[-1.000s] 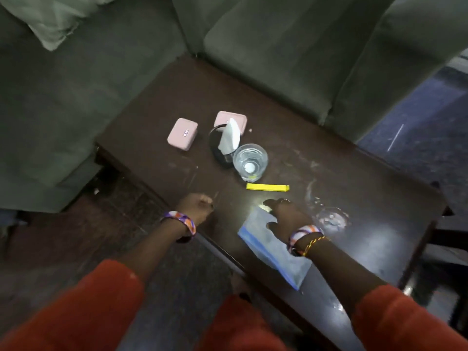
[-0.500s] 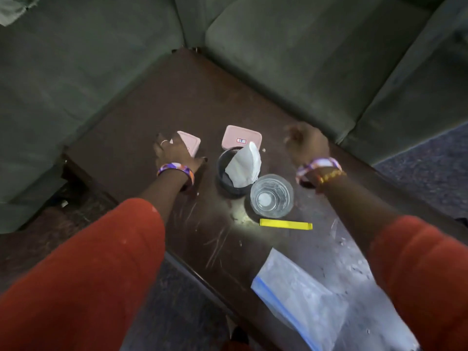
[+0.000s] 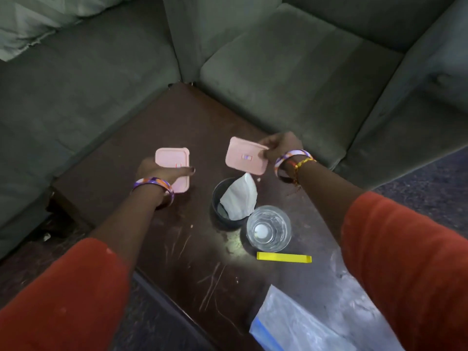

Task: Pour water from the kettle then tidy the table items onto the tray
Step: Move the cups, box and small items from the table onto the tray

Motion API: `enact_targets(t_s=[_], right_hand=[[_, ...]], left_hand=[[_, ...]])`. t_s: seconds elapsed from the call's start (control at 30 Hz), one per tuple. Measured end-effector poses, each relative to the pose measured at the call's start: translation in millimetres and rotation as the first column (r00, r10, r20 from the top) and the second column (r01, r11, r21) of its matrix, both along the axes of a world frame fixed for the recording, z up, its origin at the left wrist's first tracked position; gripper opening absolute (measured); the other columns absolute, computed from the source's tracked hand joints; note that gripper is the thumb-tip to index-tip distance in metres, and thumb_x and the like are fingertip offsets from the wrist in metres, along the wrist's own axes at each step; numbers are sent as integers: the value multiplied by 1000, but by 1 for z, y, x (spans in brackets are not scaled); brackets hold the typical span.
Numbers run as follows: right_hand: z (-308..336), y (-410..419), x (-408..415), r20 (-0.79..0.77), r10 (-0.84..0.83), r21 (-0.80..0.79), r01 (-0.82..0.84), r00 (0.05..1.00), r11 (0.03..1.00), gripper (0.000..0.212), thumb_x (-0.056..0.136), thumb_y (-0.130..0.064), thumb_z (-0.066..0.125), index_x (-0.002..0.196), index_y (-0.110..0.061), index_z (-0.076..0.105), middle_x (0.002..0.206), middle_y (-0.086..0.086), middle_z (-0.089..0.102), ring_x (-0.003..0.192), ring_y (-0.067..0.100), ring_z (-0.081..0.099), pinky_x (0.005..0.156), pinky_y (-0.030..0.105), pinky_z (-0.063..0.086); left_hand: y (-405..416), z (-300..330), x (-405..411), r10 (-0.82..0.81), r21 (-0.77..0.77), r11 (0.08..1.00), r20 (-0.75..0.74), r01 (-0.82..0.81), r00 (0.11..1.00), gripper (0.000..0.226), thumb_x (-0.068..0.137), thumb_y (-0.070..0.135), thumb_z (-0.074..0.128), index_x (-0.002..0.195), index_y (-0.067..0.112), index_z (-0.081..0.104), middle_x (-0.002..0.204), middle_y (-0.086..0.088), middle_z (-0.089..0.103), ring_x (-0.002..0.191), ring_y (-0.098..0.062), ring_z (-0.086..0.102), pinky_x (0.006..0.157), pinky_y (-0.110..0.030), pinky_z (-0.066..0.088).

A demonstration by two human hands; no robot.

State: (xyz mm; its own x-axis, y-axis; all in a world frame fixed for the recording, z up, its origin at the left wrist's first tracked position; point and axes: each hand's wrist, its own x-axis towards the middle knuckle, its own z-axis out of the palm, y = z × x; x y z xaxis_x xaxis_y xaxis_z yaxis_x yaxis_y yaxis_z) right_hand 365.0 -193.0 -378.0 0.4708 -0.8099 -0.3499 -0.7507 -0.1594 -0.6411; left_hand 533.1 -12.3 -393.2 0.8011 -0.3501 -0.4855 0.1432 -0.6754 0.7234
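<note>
Two small pink boxes are held above the dark wooden table (image 3: pixel 182 117). My left hand (image 3: pixel 162 173) grips the left pink box (image 3: pixel 172 159) from its near side. My right hand (image 3: pixel 281 146) pinches the right pink box (image 3: pixel 244 157) by its right edge, lifted and tilted. Below them stands a dark cup (image 3: pixel 219 203) with a white tissue (image 3: pixel 240 197) in it. A clear glass of water (image 3: pixel 268 228) stands beside the cup. A yellow strip (image 3: pixel 283 257) lies in front of the glass. No kettle or tray is in view.
A clear plastic bag with a blue edge (image 3: pixel 296 325) lies at the table's near right corner. A grey-green sofa (image 3: pixel 278 62) wraps around the table's far sides, with a pale cushion (image 3: pixel 33 19) at the top left. The floor shows at the lower left.
Both hands left the near part of the table and reached the far pink boxes. Each hand has taken hold of one box; the right box is lifted and tilted.
</note>
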Motion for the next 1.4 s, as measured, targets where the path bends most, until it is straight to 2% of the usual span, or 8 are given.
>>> enact_targets(t_s=[0.13,0.33,0.43,0.63,0.8,1.07,1.23,1.4], right_hand=[[69,8,-24,538,-428,389,237,726,890,10,82,10,59,88,4,65,43,-5,66,41,5,61,52,22,57],[162,43,-90,660,-592,670,-7,463,742,17,90,6,48,84,-4,59,59,2,73,53,13,70,58,25,59],[193,49,-143,658,-640,683,43,396,729,17,91,5,46,86,-5,59,55,1,73,50,11,70,51,21,59],[244,53,-258,634,-661,612,262,402,746,22,91,7,46,78,-6,58,47,-1,70,42,9,66,48,21,57],[290,68,-390,505,-715,446,563,483,696,21,92,-9,50,75,-19,58,79,1,56,69,10,51,53,25,54],[293,101,-606,424,-873,642,601,239,476,12,91,-25,50,93,-14,54,93,10,58,88,30,60,64,48,57],[259,121,-715,307,-928,695,616,213,371,12,92,-22,49,88,-11,54,87,11,58,76,28,61,50,45,58],[201,132,-775,75,-915,707,626,397,329,12,92,-20,51,98,-11,54,88,8,59,67,23,63,45,38,57]], left_hand=[[-38,67,-20,36,-341,939,-10,-37,999,48,66,22,82,102,16,51,107,-5,59,92,-20,59,52,-27,58],[-91,155,-125,-173,-565,809,40,165,984,48,93,16,49,135,12,25,120,-7,47,110,-24,53,102,-48,43],[-103,192,-189,-349,-631,755,-157,178,924,36,91,50,36,119,28,32,123,-8,57,108,-28,59,97,-55,46],[-109,239,-295,-638,-631,688,-288,360,715,65,85,69,20,122,21,45,117,-3,62,78,-19,62,58,-36,54],[-120,278,-418,-777,-641,599,-320,480,542,69,81,72,33,119,21,58,110,-8,67,86,-25,65,62,-37,54],[-105,281,-643,-858,-698,510,-457,502,235,69,86,66,22,121,20,60,106,-8,67,88,-25,62,72,-34,50],[-91,247,-733,-836,-581,522,-493,625,239,41,91,44,37,67,18,58,40,6,62,50,-11,59,61,-24,43],[-80,187,-764,-772,-357,488,-603,796,202,25,91,21,40,68,15,49,70,-5,49,64,-19,46,66,-28,42]])
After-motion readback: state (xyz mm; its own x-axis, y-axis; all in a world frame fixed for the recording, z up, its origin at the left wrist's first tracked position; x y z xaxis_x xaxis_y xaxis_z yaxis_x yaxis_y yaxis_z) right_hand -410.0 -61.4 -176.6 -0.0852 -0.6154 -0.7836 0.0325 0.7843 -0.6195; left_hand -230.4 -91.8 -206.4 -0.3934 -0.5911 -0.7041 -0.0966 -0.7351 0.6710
